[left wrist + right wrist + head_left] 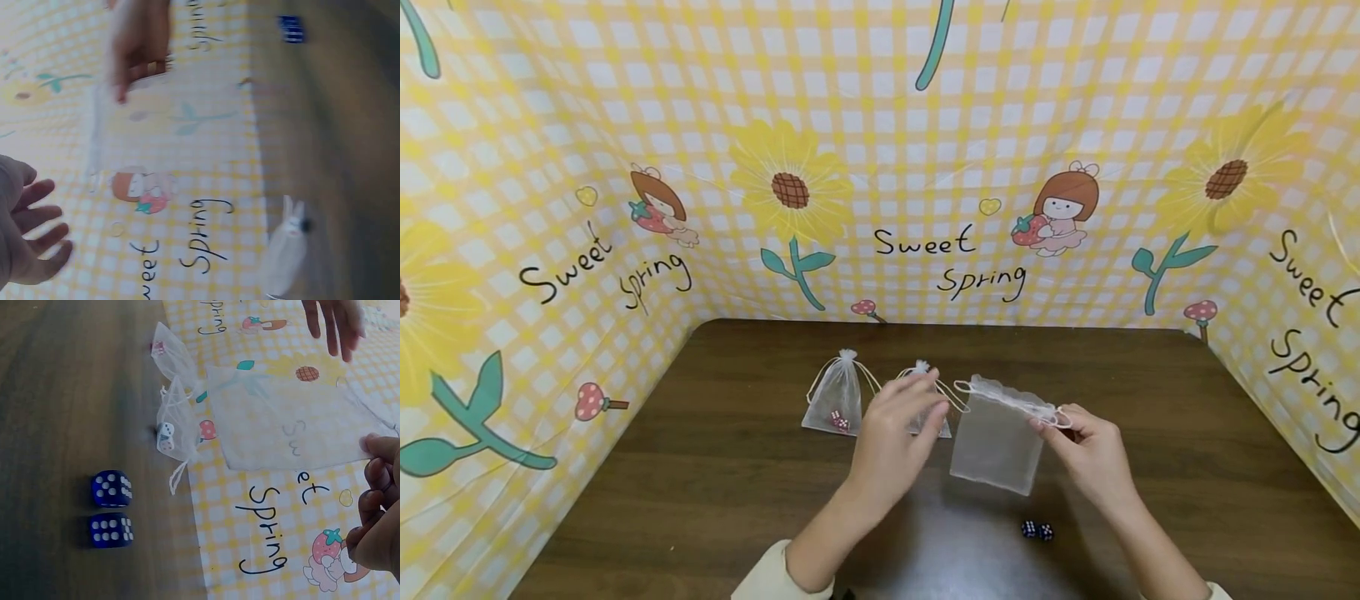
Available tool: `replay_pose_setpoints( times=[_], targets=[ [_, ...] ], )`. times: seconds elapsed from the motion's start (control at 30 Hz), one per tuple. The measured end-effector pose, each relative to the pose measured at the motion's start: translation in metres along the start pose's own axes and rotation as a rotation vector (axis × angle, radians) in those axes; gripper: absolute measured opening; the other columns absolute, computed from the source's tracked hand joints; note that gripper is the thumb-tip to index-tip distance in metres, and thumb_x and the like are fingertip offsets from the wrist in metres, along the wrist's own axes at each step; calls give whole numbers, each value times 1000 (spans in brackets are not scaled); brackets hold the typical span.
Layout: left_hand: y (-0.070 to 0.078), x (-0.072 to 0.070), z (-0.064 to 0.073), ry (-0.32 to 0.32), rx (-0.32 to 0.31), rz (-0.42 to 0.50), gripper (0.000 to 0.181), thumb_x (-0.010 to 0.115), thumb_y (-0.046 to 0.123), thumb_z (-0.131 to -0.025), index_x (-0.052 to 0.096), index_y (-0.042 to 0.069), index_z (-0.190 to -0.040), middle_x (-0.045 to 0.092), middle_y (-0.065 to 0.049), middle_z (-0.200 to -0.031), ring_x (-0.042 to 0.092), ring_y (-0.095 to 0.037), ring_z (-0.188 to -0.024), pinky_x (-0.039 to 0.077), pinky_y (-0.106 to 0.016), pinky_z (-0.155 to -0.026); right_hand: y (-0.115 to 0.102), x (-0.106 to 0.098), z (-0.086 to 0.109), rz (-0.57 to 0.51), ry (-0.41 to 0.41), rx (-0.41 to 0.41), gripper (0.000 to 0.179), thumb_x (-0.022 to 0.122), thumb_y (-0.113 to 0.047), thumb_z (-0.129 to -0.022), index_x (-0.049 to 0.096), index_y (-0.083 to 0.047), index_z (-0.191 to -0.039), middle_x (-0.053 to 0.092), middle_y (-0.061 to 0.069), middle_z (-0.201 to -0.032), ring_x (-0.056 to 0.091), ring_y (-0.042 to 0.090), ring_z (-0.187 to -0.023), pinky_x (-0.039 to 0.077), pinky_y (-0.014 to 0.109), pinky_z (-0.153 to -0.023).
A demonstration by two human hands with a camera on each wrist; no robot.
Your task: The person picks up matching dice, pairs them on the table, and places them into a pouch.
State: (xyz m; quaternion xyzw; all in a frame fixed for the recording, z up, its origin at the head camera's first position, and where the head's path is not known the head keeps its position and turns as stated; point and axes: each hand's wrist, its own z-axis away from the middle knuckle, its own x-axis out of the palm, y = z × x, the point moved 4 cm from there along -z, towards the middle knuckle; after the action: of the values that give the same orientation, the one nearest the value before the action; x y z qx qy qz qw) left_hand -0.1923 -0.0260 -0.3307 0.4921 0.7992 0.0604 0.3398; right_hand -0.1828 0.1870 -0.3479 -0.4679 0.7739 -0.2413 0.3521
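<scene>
A sheer white drawstring pouch point(997, 442) hangs above the table from my right hand point(1092, 458), which pinches its top corner near the cord. No dice show inside it. My left hand point(891, 433) is apart from the pouch, to its left, fingers extended and holding nothing; the left wrist view shows the same hand point(31, 228) with spread fingers. Two blue dice point(111, 509) with white dots lie side by side on the table below the pouch.
Two cinched pouches stand behind my left hand: one pouch point(835, 396) holds red dice point(839, 421), the other pouch point(180, 419) holds white dice point(165, 436). The brown wooden table point(715, 500) is bordered by a yellow checked cloth point(917, 167) at the back and sides.
</scene>
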Motion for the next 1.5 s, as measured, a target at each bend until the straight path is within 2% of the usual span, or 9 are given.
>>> replay_pose_setpoints(
  times=[0.17, 0.3, 0.4, 0.67, 0.8, 0.9, 0.97, 1.1, 1.5],
  targets=[
    [-5, 4, -12, -162, -258, 223, 10, 59, 17, -91, 67, 12, -88, 54, -1, -130, 44, -18, -122, 31, -46, -102, -9, 5, 5, -70, -55, -164, 29, 66, 26, -63, 59, -2, -60, 44, -3, -58, 37, 6, -56, 30, 23, -46],
    [-4, 12, -12, -310, -346, 281, 13, 58, 21, -92, 67, 13, -87, 54, -1, -129, 40, -22, -125, 28, -48, -103, -3, 11, 9, -72, -69, -253, 29, 67, 28, -57, 63, -1, -64, 46, -3, -58, 37, 8, -57, 30, 21, -49],
    [-5, 15, -10, -359, -361, 284, 14, 58, 20, -92, 68, 11, -87, 59, -3, -123, 46, -21, -120, 34, -42, -100, 8, 14, 13, -63, -81, -288, 32, 69, 27, -55, 64, -3, -65, 48, -5, -58, 36, 9, -57, 29, 20, -51],
    [-11, 18, -6, -384, -408, 238, 21, 55, 20, -93, 72, 9, -95, 68, 1, -100, 59, -8, -92, 48, -26, -78, 16, 16, 16, -9, -145, -299, 30, 74, 17, -61, 67, -11, -69, 49, -11, -60, 37, 6, -60, 28, 21, -62],
    [-12, 19, -4, -410, -399, 226, 23, 56, 21, -92, 74, 11, -81, 65, 6, -73, 55, -1, -68, 45, -20, -59, 16, 15, 16, -19, -153, -288, 28, 72, 16, -62, 68, -10, -72, 50, -11, -61, 37, 4, -62, 28, 22, -63],
    [-12, 21, -3, -434, -406, 218, 28, 58, 22, -91, 73, 11, -71, 47, 9, -54, 38, -1, -50, 30, -19, -43, 17, 14, 17, -23, -142, -288, 28, 71, 17, -61, 68, -9, -72, 51, -11, -61, 38, 5, -62, 28, 22, -63],
    [-11, 21, -3, -438, -418, 221, 24, 60, 21, -90, 74, 10, -73, 48, 9, -53, 36, -2, -50, 29, -19, -42, 17, 15, 17, -30, -132, -296, 29, 71, 18, -61, 68, -9, -72, 50, -10, -61, 38, 6, -61, 28, 21, -62],
    [-8, 20, -4, -434, -416, 250, 11, 65, 14, -86, 75, 9, -88, 69, 3, -83, 50, -3, -64, 41, -19, -52, 5, 16, 16, -49, -109, -272, 30, 69, 23, -58, 67, -3, -71, 49, -6, -60, 39, 11, -60, 30, 21, -57],
    [-6, 13, -8, -401, -313, 205, 21, 65, 0, -82, 70, 1, -102, 67, -9, -104, 60, -12, -88, 48, -22, -69, 28, 11, 21, 65, -125, -108, 24, 78, 7, -63, 71, -8, -80, 44, -11, -61, 38, 5, -55, 31, 17, -45]
  ],
)
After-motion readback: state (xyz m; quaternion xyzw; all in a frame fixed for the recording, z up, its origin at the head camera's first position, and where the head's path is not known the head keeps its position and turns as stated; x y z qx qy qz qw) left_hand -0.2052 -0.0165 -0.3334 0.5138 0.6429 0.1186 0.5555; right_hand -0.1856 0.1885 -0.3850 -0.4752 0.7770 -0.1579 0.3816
